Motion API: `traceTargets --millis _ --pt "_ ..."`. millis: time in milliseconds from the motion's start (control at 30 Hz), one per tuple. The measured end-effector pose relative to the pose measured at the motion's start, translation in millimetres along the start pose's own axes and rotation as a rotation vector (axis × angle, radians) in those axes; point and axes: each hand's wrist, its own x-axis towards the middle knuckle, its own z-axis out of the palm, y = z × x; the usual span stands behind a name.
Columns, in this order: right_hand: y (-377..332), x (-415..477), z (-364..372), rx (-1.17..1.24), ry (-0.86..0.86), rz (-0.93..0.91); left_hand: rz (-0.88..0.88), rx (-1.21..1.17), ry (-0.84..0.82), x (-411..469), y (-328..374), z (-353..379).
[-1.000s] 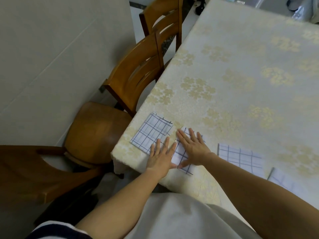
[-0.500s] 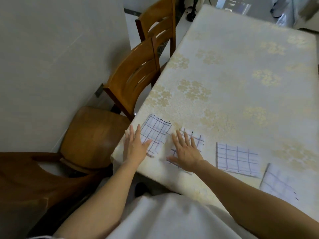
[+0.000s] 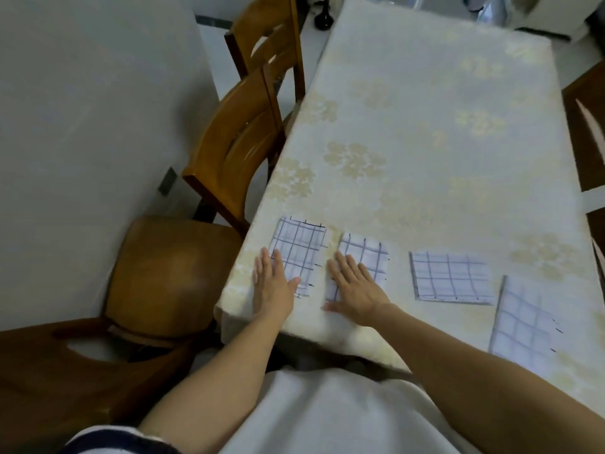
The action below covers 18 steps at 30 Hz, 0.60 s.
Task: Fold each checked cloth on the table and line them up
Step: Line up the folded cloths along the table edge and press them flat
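Several folded white cloths with dark checks lie in a row along the near edge of the table (image 3: 425, 126). My left hand (image 3: 273, 286) lies flat with straight fingers on the near left corner of the leftmost cloth (image 3: 302, 249). My right hand (image 3: 355, 288) presses flat on the second cloth (image 3: 368, 257), just to the right. A third cloth (image 3: 453, 276) lies apart further right. The fourth cloth (image 3: 520, 322) sits at an angle near the table's front right edge.
A floral cream tablecloth covers the table. Two wooden chairs (image 3: 242, 142) stand along its left side against a grey wall, and a third chair seat (image 3: 170, 276) is at the near left corner. Another dark wooden piece (image 3: 586, 132) shows at the right edge.
My left hand moved off the second cloth to the leftmost cloth. The two left cloths now lie straighter, side by side. My right hand stayed on the second cloth.
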Motion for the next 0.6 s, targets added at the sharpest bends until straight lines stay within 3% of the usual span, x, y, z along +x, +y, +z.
traceTargets --millis 167,267,400,600 --pt "0 1 -2 0.031 0.078 0.007 0.002 0.064 0.049 -4 6 -3" --pt "11 -11 -5 0.102 0.231 0.067 0.163 0.176 0.135 -8 33 0" --pt "51 -34 4 0.232 0.358 0.333 0.365 0.131 0.029 -4 92 19" --pt "123 -80 14 0.231 0.302 0.492 0.439 0.041 -0.142 4 184 61"
